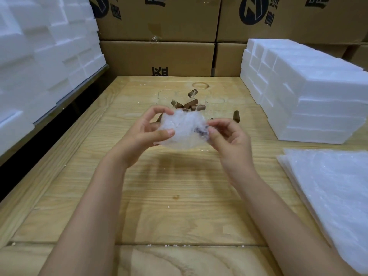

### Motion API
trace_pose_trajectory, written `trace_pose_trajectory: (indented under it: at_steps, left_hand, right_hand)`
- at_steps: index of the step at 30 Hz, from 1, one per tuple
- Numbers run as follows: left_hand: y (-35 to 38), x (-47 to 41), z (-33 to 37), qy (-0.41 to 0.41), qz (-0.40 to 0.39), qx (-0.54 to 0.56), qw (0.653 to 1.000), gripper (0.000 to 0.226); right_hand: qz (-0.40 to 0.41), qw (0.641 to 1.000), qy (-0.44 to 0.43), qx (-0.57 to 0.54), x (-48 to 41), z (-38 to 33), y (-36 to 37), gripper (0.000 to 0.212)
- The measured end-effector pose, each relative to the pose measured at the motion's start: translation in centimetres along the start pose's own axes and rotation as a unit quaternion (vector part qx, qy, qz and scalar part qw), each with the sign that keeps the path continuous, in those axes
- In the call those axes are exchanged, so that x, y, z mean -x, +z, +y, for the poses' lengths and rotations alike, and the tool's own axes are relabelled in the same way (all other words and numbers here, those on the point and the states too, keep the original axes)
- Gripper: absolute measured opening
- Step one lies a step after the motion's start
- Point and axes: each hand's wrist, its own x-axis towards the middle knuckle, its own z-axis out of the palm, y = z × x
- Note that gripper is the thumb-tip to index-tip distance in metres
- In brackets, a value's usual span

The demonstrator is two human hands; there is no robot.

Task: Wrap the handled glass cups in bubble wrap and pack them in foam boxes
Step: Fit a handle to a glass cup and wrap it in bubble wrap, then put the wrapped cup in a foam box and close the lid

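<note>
Above the middle of the wooden table (179,196) I hold a cup bundled in bubble wrap (184,130). My left hand (147,134) grips its left side with thumb and fingers curled round it. My right hand (229,136) pinches the wrap at its right end, where a dark handle shows through. Behind the bundle stand several clear glass cups with brown wooden handles (192,104), close together on the table. A stack of bubble wrap sheets (330,188) lies at the right front. Closed white foam boxes (310,96) are piled at the right back.
More white foam boxes (39,56) are stacked high along the left side. Brown cardboard cartons (159,56) form a wall behind the table. Small foam crumbs dot the tabletop near its front seam.
</note>
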Motion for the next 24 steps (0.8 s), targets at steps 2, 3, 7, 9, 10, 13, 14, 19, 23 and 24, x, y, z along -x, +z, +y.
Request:
trace_pose_trajectory:
  at_steps: [2,3,7,9,10,13,14,19,23,24]
  left_hand:
    - [-1.3,0.8,-0.5,0.004,0.016,-0.010,1.000,0.046]
    - [-1.8,1.1,-0.9,0.003,0.029,-0.011,1.000,0.047]
    - [-3.2,1.8,-2.5,-0.007,0.068,-0.015,0.998,0.046]
    - [-3.6,1.9,-3.0,-0.011,0.075,-0.030,0.997,0.046]
    - [-3.9,1.9,-3.2,-0.013,0.079,-0.045,0.996,0.046]
    - [-4.5,1.9,-4.0,-0.026,0.090,-0.090,0.992,0.042]
    - [-4.7,1.9,-4.2,-0.030,0.092,-0.104,0.990,0.042]
    - [-5.0,1.7,-5.0,-0.030,0.111,-0.119,0.986,0.044]
    - [-4.8,1.6,-5.0,-0.027,0.125,-0.113,0.985,0.047]
    - [-4.7,1.7,-4.8,-0.027,0.125,-0.111,0.986,0.052]
  right_hand:
    - [-0.021,0.999,-0.001,0.040,0.0,0.9,1.5,0.027]
    - [-0.030,0.998,-0.001,0.057,0.0,1.2,2.2,0.027]
    - [-0.061,0.991,0.008,0.119,-0.1,2.5,4.2,0.029]
    - [-0.076,0.987,0.013,0.140,-0.2,3.0,5.0,0.028]
    - [-0.084,0.985,0.014,0.150,-0.2,3.2,5.3,0.027]
    - [-0.113,0.978,0.025,0.174,-0.3,4.0,5.9,0.021]
    - [-0.121,0.976,0.028,0.177,-0.4,4.3,6.0,0.019]
    - [-0.149,0.958,0.027,0.242,-0.4,4.8,6.2,0.028]
    - [-0.173,0.928,-0.012,0.330,0.7,3.8,5.7,0.040]
    - [-0.171,0.921,-0.026,0.348,1.1,3.3,5.5,0.042]
